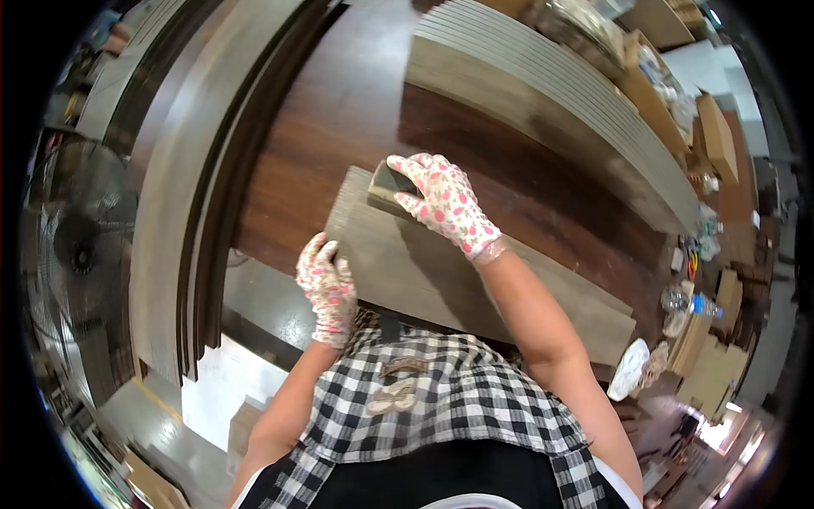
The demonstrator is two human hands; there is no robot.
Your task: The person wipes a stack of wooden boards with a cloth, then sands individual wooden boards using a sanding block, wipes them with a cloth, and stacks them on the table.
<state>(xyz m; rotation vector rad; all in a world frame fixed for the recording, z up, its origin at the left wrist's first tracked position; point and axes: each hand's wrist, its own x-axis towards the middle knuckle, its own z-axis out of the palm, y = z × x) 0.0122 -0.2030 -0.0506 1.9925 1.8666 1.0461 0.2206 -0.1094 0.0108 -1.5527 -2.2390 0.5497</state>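
Observation:
My right hand [445, 204], in a white glove with a pink floral print, grips a block [386, 191] with a dark top and paler sides. The block rests on the far left part of a grey-brown wood plank [475, 280]. That plank lies slantwise across the table in front of me, its right end nearer my right arm. By the plank's left end is my left hand [328, 293], gloved alike, its fingers loosely bent and apart. Whether those fingers touch the plank's edge I cannot tell.
A long row of stacked planks [543, 102] stands at the far right of the brown tabletop [305, 153]. More long boards [191, 187] lie on the left, beside a fan [80, 229]. Cardboard boxes [716, 136] and a plastic bottle [705, 305] sit on the right.

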